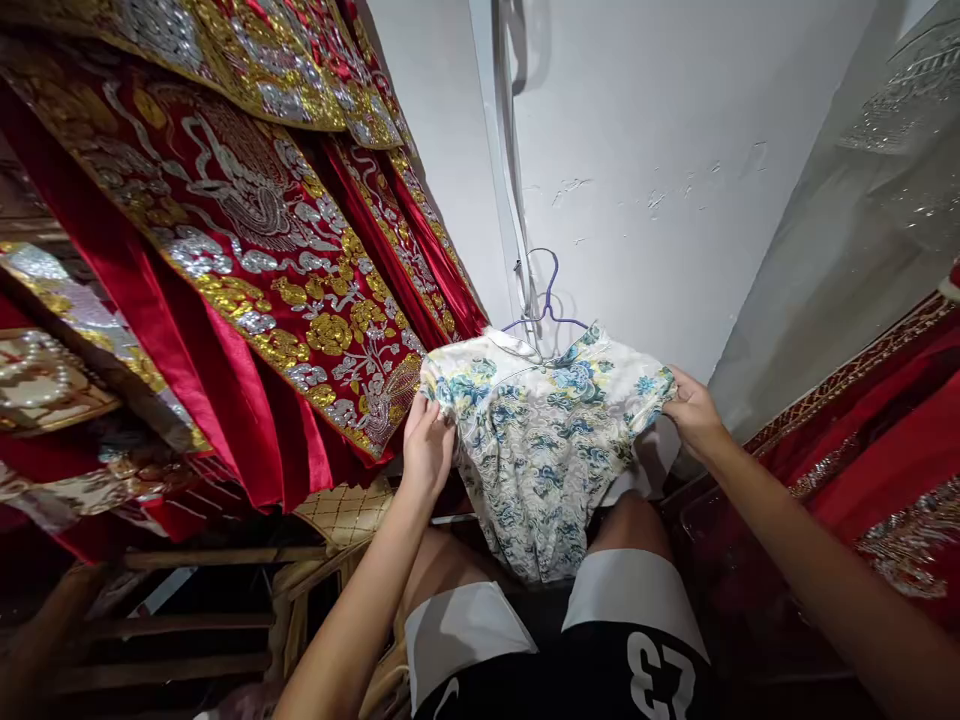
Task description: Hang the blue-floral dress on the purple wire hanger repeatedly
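A short-sleeved white garment [544,450] with blue and yellow flowers hangs on a purple hanger [550,300], whose hook points up. My left hand [429,440] pinches the edge of the sleeve on the left. The sleeve on the right is held at its cuff by my right hand [688,408], fingers closed. Between the two hands the cloth is spread out, with its lower part hanging down between my knees. A stand collar and a front fastening show at the neck, just under the hanger.
Red gowns with gold and silver embroidery [322,300] hang close on the left. More red beaded cloth [885,480] and a sheer sparkling dress [900,130] are on the right. Ahead stands a white wall [660,130]. Wooden slats [202,625] lie low at the left.
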Motion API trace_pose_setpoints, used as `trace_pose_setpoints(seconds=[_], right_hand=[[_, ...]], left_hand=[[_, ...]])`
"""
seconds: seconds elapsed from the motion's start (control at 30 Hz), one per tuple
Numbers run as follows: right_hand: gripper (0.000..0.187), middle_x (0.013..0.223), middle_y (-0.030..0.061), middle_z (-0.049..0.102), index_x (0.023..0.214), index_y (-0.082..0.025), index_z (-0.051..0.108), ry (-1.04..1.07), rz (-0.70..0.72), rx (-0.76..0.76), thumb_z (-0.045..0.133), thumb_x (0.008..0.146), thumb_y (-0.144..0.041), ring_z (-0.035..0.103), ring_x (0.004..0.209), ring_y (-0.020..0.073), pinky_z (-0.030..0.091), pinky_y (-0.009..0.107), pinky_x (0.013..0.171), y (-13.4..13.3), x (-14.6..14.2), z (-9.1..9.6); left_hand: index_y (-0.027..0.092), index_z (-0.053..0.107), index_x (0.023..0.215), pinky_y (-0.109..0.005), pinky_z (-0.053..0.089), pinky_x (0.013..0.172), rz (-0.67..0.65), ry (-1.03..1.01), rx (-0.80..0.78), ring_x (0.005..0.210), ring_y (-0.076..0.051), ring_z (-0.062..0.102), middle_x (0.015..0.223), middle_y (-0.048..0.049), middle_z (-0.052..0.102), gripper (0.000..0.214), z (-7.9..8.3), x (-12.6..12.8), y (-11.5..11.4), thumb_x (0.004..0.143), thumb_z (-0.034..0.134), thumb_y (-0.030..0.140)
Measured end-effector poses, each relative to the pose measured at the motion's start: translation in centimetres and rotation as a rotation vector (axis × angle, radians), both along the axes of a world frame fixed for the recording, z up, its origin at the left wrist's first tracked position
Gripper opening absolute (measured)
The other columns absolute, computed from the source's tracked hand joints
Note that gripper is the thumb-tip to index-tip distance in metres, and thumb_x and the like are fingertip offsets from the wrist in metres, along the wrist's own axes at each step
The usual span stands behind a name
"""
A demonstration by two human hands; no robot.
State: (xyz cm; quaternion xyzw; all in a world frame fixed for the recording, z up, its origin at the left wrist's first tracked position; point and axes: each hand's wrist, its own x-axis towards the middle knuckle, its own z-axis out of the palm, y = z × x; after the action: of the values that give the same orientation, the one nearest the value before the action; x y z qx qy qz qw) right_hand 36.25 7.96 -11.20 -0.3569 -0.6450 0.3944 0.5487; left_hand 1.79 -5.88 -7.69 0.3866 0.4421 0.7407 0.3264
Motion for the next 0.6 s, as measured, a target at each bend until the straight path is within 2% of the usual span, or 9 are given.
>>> trace_pose_setpoints(seconds=[0.07,0.17,0.27,0.3,0.37,0.47,0.53,0.6], right_hand=[[0.063,0.104,0.0079,0.073,0.125,-0.023,0.063,0.061,-0.018,-0.023,0.065,0.062,-0.023,0.07,0.09,0.0302,0.056,0.035,0.065,-0.6,0.7,2.1],[0.079,0.107,0.0083,0.071,0.138,-0.026,0.055,0.053,0.003,-0.01,0.059,0.06,-0.022,0.07,0.089,0.0301,0.055,0.035,0.062,-2.3,1.2,5.7],[0.072,0.109,0.0099,0.07,0.136,-0.029,0.055,0.047,0.059,-0.017,0.055,0.064,-0.028,0.068,0.096,0.0316,0.056,0.039,0.071,-4.3,1.6,8.1],[0.064,0.106,0.0105,0.069,0.129,-0.028,0.06,0.061,0.077,-0.046,0.055,0.065,-0.03,0.068,0.093,0.0317,0.055,0.04,0.07,-5.0,1.7,8.4],[0.041,0.09,0.0102,0.068,0.105,-0.027,0.066,0.116,0.112,-0.13,0.057,0.066,-0.032,0.066,0.075,0.029,0.052,0.039,0.06,-6.6,2.0,8.1],[0.014,0.065,0.0048,0.059,0.08,-0.027,0.066,0.201,0.208,-0.178,0.067,0.068,-0.034,0.052,0.049,0.0211,0.038,0.032,0.042,-9.6,2.5,6.4],[0.01,0.065,0.0033,0.06,0.078,-0.027,0.07,0.204,0.314,-0.086,0.073,0.07,-0.032,0.053,0.049,0.0197,0.037,0.029,0.041,-12.0,2.6,5.6],[0.004,0.075,0.0039,0.066,0.08,-0.026,0.076,0.142,0.43,0.072,0.075,0.076,-0.027,0.059,0.059,0.0194,0.042,0.028,0.048,-14.7,2.2,5.3]], left_hand=[[0.029,0.055,0.138,-0.036,0.051,0.105,-0.003,0.049,0.023,0.137,-0.027,0.053,0.149,-0.0062,0.056,0.053,2.2,0.5,0.0,0.086,0.062,0.035],[0.027,0.056,0.136,-0.036,0.051,0.105,-0.039,0.118,0.088,0.137,-0.029,0.053,0.146,-0.008,0.059,0.056,5.0,1.1,0.3,0.082,0.068,0.036],[0.023,0.052,0.139,-0.039,0.048,0.109,-0.044,0.211,0.169,0.137,-0.031,0.053,0.144,-0.0116,0.059,0.071,6.3,1.3,0.9,0.075,0.078,0.038],[0.022,0.048,0.142,-0.04,0.047,0.111,-0.027,0.254,0.194,0.138,-0.032,0.052,0.145,-0.0128,0.058,0.078,6.3,1.2,1.1,0.073,0.08,0.04],[0.022,0.039,0.148,-0.042,0.041,0.116,0.053,0.352,0.226,0.142,-0.034,0.046,0.153,-0.0146,0.049,0.091,5.6,0.9,1.6,0.071,0.083,0.043],[0.025,0.023,0.156,-0.045,0.03,0.123,0.262,0.555,0.242,0.151,-0.034,0.03,0.164,-0.0147,0.027,0.106,3.7,-0.2,2.0,0.071,0.083,0.044],[0.027,0.026,0.155,-0.05,0.022,0.125,0.378,0.767,0.194,0.154,-0.036,0.022,0.166,-0.0142,0.02,0.101,2.4,-0.8,2.2,0.072,0.081,0.042],[0.027,0.039,0.147,-0.058,0.019,0.123,0.407,0.984,0.101,0.152,-0.039,0.021,0.163,-0.0147,0.024,0.084,1.1,-0.8,2.5,0.073,0.078,0.04]])
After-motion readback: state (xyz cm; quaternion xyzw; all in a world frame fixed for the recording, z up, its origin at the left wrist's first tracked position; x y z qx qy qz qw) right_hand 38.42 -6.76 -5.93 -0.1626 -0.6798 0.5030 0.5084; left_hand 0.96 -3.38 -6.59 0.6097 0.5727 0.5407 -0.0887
